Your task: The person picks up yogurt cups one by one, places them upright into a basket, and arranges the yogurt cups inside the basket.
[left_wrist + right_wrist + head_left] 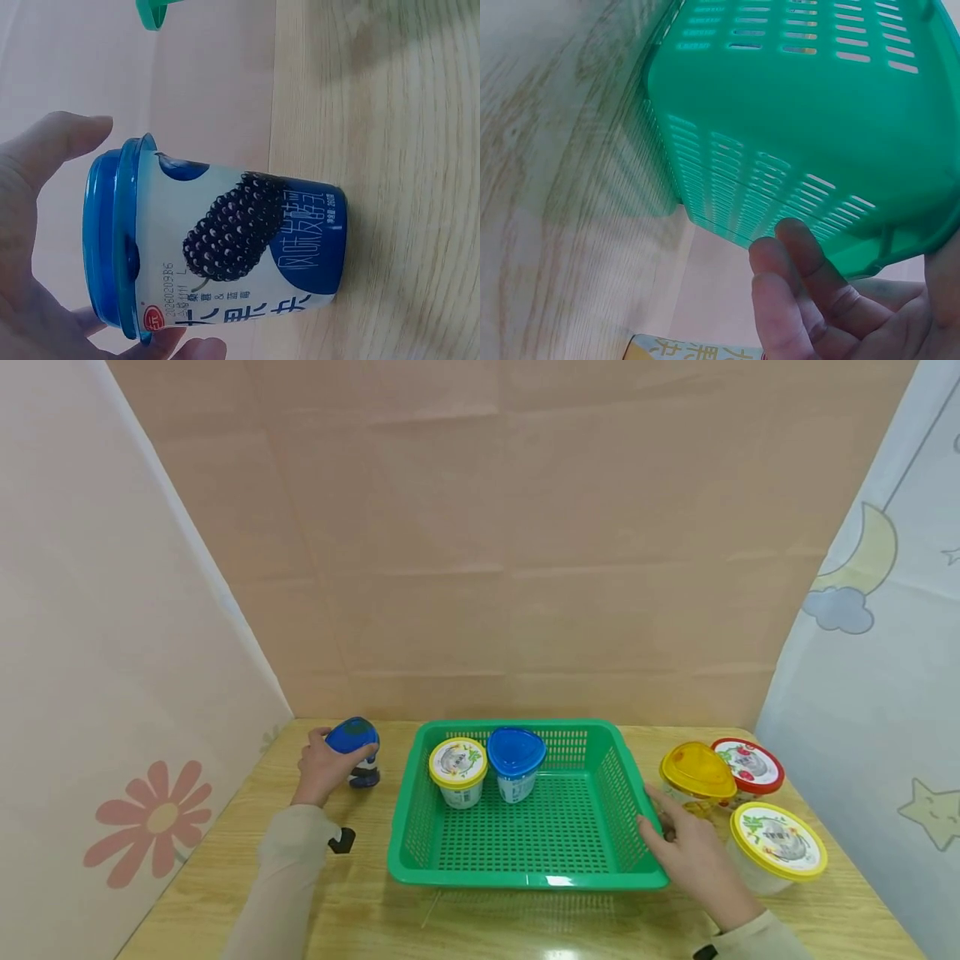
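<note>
My left hand (324, 767) is around the blue lid of a yogurt cup (232, 232) at the table's left. The cup stands upright, with a blackberry-like fruit printed on its white and blue side. In the left wrist view the thumb shows beside the lid, and some fingers are hidden behind the cup. At the right side of a green plastic basket (525, 881), my right hand (693, 852) holds the rim, thumb over it and fingers underneath. Inside the basket, at its back left, are a yellow-lidded tub (459, 768) and a blue-lidded cup (516, 764).
Right of the basket stand a cup with a yellow domed lid (697, 772), a red-lidded tub (750, 767) and a larger yellow-rimmed tub (778, 843). The wooden table (352, 893) meets a tan backdrop (510, 568) behind and pale printed sheets at both sides.
</note>
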`<state>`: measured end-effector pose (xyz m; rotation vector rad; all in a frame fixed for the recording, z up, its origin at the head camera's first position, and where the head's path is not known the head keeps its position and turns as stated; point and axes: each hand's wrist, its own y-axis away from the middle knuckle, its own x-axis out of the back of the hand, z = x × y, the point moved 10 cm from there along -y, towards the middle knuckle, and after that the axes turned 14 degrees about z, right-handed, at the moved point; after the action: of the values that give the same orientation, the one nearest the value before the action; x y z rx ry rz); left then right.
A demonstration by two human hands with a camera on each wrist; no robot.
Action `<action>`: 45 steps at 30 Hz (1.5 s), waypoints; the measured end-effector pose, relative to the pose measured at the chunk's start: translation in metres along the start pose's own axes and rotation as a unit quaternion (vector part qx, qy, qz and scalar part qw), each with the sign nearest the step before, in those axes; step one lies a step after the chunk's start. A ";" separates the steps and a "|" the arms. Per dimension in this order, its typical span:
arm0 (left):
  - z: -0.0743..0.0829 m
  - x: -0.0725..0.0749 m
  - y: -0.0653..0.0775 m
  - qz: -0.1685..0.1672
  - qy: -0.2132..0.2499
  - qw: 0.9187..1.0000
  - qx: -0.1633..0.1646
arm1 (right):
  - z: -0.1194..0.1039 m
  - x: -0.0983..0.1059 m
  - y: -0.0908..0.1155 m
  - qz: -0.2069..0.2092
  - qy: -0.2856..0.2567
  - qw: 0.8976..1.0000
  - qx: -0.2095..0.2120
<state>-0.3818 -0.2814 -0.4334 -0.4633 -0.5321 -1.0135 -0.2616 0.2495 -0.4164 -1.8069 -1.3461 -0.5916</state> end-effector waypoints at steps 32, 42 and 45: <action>0.000 0.002 0.006 -0.017 0.031 0.999 -0.006 | 0.001 0.000 -0.001 0.008 0.004 1.000 0.006; 0.019 0.013 0.020 -0.022 0.024 0.999 -0.029 | 0.000 0.000 0.000 0.008 0.003 1.000 0.007; 0.026 0.016 0.026 -0.024 0.017 0.999 -0.037 | 0.000 0.001 0.000 0.006 0.002 1.000 0.007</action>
<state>-0.3574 -0.2649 -0.4070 -0.5000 -0.4787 -1.0869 -0.2614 0.2499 -0.4159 -1.8001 -1.3315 -0.5776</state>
